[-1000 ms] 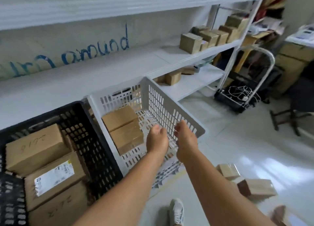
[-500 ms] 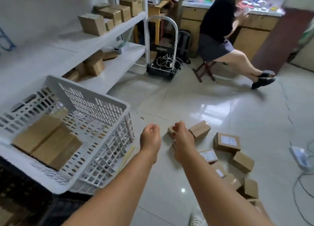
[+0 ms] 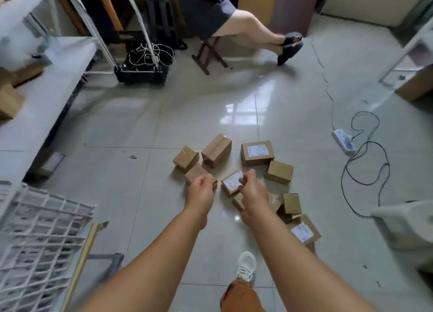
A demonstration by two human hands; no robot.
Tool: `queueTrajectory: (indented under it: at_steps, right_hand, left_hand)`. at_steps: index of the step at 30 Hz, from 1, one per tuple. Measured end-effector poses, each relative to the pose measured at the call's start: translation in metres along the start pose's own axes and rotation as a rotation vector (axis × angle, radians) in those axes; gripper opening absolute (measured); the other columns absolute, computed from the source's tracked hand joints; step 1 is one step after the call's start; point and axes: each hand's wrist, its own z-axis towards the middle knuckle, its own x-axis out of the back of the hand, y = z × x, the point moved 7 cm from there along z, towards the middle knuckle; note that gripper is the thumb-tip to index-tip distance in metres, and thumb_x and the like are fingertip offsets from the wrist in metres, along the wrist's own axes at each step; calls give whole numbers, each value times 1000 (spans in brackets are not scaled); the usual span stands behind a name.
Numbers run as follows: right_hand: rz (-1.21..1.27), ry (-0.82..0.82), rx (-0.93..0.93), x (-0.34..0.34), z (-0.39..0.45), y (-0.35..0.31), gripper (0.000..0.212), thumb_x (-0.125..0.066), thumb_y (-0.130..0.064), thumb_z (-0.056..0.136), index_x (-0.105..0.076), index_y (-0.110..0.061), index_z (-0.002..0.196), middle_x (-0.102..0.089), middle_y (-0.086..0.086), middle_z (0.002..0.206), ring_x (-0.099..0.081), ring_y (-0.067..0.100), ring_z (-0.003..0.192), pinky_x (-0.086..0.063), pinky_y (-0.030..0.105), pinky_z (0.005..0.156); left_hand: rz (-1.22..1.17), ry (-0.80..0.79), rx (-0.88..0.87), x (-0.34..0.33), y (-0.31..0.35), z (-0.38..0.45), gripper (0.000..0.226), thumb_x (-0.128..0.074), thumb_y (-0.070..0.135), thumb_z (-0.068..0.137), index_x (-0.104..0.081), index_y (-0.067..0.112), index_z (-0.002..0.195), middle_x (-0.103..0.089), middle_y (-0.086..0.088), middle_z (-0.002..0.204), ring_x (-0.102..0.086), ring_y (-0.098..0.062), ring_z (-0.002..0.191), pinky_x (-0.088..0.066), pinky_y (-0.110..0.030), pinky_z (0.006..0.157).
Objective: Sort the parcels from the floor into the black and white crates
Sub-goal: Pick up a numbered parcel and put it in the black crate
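Note:
Several brown cardboard parcels lie in a loose cluster on the tiled floor. Among them are a labelled box [image 3: 257,153], a plain taped box [image 3: 216,150], a small labelled one [image 3: 230,183] and another labelled one [image 3: 303,232] nearer my foot. My left hand [image 3: 200,192] and my right hand [image 3: 253,192] are stretched out in front of me above the cluster, fingers loosely curled, holding nothing. The right hand partly hides the small labelled parcel. The white crate [image 3: 42,229] shows at the lower left, blurred. The black crate is out of view.
A white shelf unit [image 3: 39,96] with boxes runs along the left. A hand trolley [image 3: 140,72] with cables stands behind, beside a seated person's legs [image 3: 253,30] and stool. A power strip [image 3: 343,139] and black cable lie at the right. My shoe [image 3: 246,265] is below.
My view has swung from the crates on the shelf down and right to the parcels on the floor. Both empty hands moved along and now hang over the cluster.

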Motion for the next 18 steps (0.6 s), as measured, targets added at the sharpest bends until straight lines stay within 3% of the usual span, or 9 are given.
queueTrajectory:
  at_steps: [2, 4, 6, 8, 10, 12, 14, 18]
  right_hand:
    - [43, 11, -48, 22, 26, -4, 34, -40, -38, 93, -62, -13, 102, -58, 3, 104, -54, 22, 94, -38, 29, 60]
    - [69, 19, -64, 43, 51, -7, 28, -39, -35, 96, -60, -17, 92, -60, 3, 99, -54, 19, 84, -41, 28, 55]
    - [75, 34, -80, 63, 74, -8, 28, -36, -35, 97, -57, -18, 92, -62, 6, 98, -58, 21, 84, -45, 30, 56]
    - [76, 65, -112, 83, 100, 0, 31, -34, -38, 97, -55, -15, 100, -65, 11, 108, -63, 23, 95, -53, 37, 76]
    - [105, 78, -148, 98, 123, 8, 26, -32, -38, 99, -51, -20, 97, -66, 1, 98, -62, 16, 99, -50, 38, 88]
    - [112, 88, -173, 110, 145, 16, 23, -32, -38, 100, -50, -25, 95, -60, -5, 82, -61, 9, 88, -49, 32, 73]
    - [82, 117, -188, 122, 165, 23, 24, -33, -39, 99, -53, -25, 104, -57, -7, 81, -55, 7, 73, -37, 27, 57]
    - [24, 142, -202, 137, 215, 42, 26, -33, -40, 100, -52, -26, 112, -52, -9, 77, -47, 3, 60, -35, 23, 45]
  left_hand:
    - [22, -20, 23, -31, -3, 14, 24, -43, 27, 96, -59, 19, 111, -56, -4, 106, -52, -20, 101, -40, -32, 80]
    - [41, -38, 67, -60, -10, 29, 34, -43, 31, 97, -53, 17, 127, -57, -4, 117, -52, -23, 113, -42, -37, 93]
    - [60, -70, 102, -86, -20, 43, 24, -42, 32, 98, -58, 22, 113, -60, 2, 109, -53, -21, 110, -41, -37, 97]
    - [63, -99, 145, -109, -33, 56, 18, -43, 30, 98, -56, 27, 86, -58, 7, 89, -53, -18, 93, -42, -32, 87]
    - [46, -128, 190, -129, -49, 70, 23, -44, 32, 97, -53, 25, 76, -49, 6, 74, -44, -15, 75, -37, -29, 69]
    - [35, -151, 250, -148, -67, 86, 26, -45, 33, 96, -49, 24, 72, -41, 7, 65, -35, -13, 65, -31, -26, 60]
    - [60, -141, 295, -161, -87, 105, 25, -46, 32, 95, -48, 25, 71, -41, 7, 67, -37, -13, 67, -33, -25, 62]
    - [83, -137, 372, -186, -129, 146, 23, -45, 36, 95, -49, 25, 76, -45, 4, 74, -38, -14, 72, -35, -27, 68]
